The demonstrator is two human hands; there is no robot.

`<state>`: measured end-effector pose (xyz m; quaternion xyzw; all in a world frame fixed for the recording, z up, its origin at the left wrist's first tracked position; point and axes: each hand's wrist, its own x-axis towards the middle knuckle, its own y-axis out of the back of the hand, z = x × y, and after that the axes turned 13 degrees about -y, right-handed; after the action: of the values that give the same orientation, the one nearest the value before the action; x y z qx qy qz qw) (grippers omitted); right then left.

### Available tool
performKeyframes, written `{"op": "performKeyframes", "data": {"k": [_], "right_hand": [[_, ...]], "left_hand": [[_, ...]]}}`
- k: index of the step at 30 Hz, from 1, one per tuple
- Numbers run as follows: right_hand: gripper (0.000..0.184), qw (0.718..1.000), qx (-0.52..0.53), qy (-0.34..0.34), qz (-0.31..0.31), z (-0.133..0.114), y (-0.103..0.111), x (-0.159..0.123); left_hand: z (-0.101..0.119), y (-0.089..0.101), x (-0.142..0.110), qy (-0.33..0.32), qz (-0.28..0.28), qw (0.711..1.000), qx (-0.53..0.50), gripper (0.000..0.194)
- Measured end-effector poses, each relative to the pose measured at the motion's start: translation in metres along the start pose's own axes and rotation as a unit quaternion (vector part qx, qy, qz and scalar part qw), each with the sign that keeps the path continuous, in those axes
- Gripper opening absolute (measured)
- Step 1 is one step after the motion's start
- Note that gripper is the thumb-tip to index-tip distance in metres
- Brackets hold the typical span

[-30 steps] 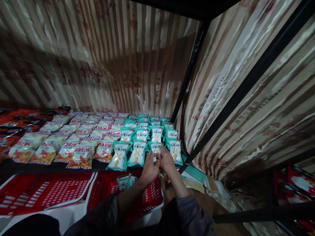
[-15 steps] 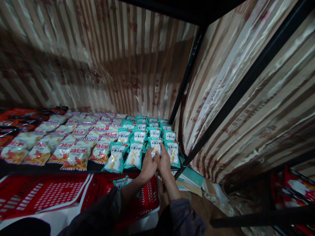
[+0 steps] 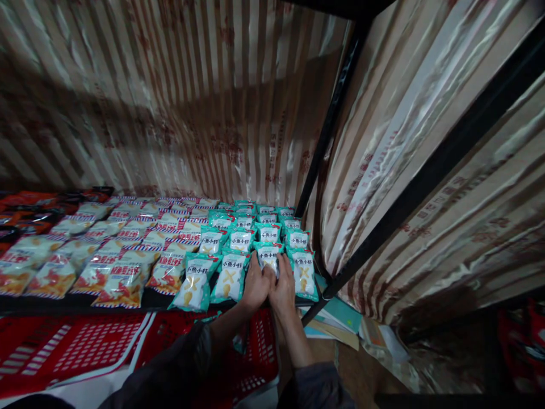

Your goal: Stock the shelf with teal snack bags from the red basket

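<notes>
Both my hands are around one teal-and-white snack bag (image 3: 268, 257) in the front row of the shelf. My left hand (image 3: 257, 283) grips its left side, and my right hand (image 3: 281, 284) grips its right side, with the thumbs close together over its lower front. The hands cover the bottom of the bag. Matching teal bags stand to either side, one bag (image 3: 230, 277) at the left and another (image 3: 304, 274) at the right. More rows of the same kind lean behind it.
White-and-red snack bags (image 3: 123, 279) fill the shelf further left, with orange-and-black packets (image 3: 29, 218) beyond. Red baskets (image 3: 85, 346) sit below the shelf edge. A black post (image 3: 336, 108) rises at the back corner, and a slanting black bar (image 3: 409, 187) crosses the right. Papers (image 3: 340, 312) lie below right.
The view has shifted slightly and come nearer the shelf. My hands remain on the same front-row bag, with the fingers now more along its sides.
</notes>
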<state>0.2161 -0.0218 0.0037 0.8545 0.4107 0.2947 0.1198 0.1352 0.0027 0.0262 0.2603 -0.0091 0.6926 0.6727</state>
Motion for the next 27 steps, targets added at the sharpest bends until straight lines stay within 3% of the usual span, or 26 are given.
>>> {"op": "performKeyframes", "data": {"k": [9, 17, 22, 27], "right_hand": [[0.045, 0.999, -0.014, 0.03, -0.022, -0.007, 0.024, 0.011], [0.042, 0.998, -0.037, 0.045, -0.028, -0.021, 0.031, 0.025], [0.044, 0.994, -0.069, 0.075, -0.033, -0.03, 0.031, 0.072], [0.047, 0.976, -0.157, 0.11, -0.106, -0.038, 0.011, 0.135]], "left_hand": [[-0.023, -0.027, -0.014, -0.125, 0.047, 0.99, 0.055, 0.055], [-0.01, -0.026, -0.02, -0.145, 0.073, 0.98, 0.119, 0.048], [-0.007, -0.035, -0.018, -0.208, 0.124, 0.955, 0.173, 0.047], [-0.004, -0.038, -0.023, -0.221, 0.13, 0.942, 0.216, 0.04]]}}
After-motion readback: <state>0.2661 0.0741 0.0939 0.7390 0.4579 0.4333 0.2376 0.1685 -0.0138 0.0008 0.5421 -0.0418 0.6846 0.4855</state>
